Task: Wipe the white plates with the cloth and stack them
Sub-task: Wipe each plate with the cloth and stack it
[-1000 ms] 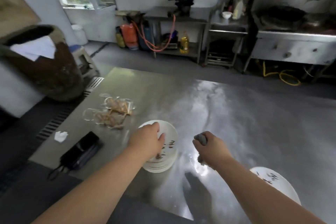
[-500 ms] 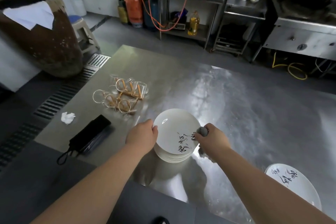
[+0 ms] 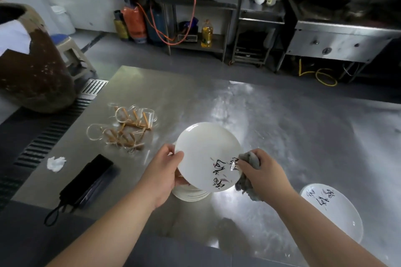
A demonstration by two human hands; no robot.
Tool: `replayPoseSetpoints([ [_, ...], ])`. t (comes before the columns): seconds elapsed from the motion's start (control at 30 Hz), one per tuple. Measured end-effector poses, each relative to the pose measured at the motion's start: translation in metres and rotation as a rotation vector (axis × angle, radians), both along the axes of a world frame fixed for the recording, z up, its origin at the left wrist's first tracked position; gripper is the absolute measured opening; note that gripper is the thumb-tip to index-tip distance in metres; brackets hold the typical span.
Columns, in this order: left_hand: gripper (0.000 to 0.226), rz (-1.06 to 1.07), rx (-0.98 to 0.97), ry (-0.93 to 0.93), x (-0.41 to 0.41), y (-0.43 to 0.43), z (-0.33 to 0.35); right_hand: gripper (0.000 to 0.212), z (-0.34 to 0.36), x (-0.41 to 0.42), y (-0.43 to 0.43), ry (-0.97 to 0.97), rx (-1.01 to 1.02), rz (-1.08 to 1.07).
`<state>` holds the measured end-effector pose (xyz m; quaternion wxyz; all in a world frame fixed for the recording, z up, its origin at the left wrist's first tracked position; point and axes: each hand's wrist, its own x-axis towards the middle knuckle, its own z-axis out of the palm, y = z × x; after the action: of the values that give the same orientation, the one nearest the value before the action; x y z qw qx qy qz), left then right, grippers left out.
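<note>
Under the tilted plate (image 3: 204, 154), stack (image 3: 191, 195) perhaps half-hidden.

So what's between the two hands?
In the head view, a white plate, tilted up: the left hand grips its left rim and the right hand holds a grey cloth to its right rim.

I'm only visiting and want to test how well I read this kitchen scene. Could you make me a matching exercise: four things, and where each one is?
Things:
1. tilted plate
2. grey cloth
3. plate stack
4. black umbrella

Places:
A. lying near the table's left edge
B. bunched in the right hand
C. gripped by the left hand, raised off the table
D. on the table, under the tilted plate

Pairs: 1-C, 2-B, 3-D, 4-A
</note>
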<state>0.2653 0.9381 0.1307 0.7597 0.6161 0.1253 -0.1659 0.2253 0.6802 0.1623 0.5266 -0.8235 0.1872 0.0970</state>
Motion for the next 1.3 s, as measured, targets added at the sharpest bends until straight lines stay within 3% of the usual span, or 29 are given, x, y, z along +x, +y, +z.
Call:
replayPoseSetpoints([
  [0.1, 0.040, -0.053, -0.196, 0.062, -0.012, -0.023, 0.013, 0.010, 0.012, -0.021, -0.026, -0.097, -0.155, -0.056],
  [0.23, 0.053, -0.163, -0.234, 0.059, -0.025, -0.062, 0.028, 0.043, 0.031, -0.046, -0.058, -0.256, -0.288, -0.222],
  [0.33, 0.053, -0.221, -0.256, 0.072, -0.036, -0.094, 0.037, 0.051, 0.051, -0.061, -0.063, -0.439, -0.479, -0.001],
  [0.43, 0.053, -0.271, -0.297, 0.050, -0.046, -0.124, 0.046, 0.072, 0.051, -0.078, -0.064, -0.289, -0.854, 0.397],
  [0.5, 0.050, -0.306, -0.307, 0.039, -0.051, -0.142, 0.053, 0.089, 0.050, -0.094, -0.074, -0.217, -1.039, 0.423],
  [0.63, 0.049, -0.341, -0.290, 0.018, -0.063, -0.171, 0.068, 0.104, 0.055, -0.117, -0.104, -0.392, -1.007, 0.545],
  [0.7, 0.049, -0.365, -0.263, 0.010, -0.070, -0.184, 0.073, 0.106, 0.061, -0.116, -0.124, -0.370, -1.001, 0.650],
  [0.83, 0.050, -0.427, -0.213, 0.001, -0.085, -0.210, 0.079, 0.105, 0.081, -0.098, -0.166, -0.312, -1.087, 0.601],
  [0.93, 0.047, -0.408, -0.204, -0.021, -0.090, -0.230, 0.087, 0.104, 0.089, -0.098, -0.172, -0.362, -0.989, 0.606],
  [1.03, 0.045, -0.378, -0.235, -0.050, -0.086, -0.240, 0.094, 0.102, 0.074, -0.122, -0.161, -0.489, -0.840, 0.746],
  [1.1, 0.045, -0.388, -0.253, -0.047, -0.087, -0.244, 0.094, 0.103, 0.065, -0.135, -0.165, -0.508, -0.848, 0.790],
  [1.3, 0.052, -0.410, -0.230, -0.011, -0.105, -0.260, 0.088, 0.101, 0.085, -0.115, -0.206, -0.382, -0.981, 0.616],
])
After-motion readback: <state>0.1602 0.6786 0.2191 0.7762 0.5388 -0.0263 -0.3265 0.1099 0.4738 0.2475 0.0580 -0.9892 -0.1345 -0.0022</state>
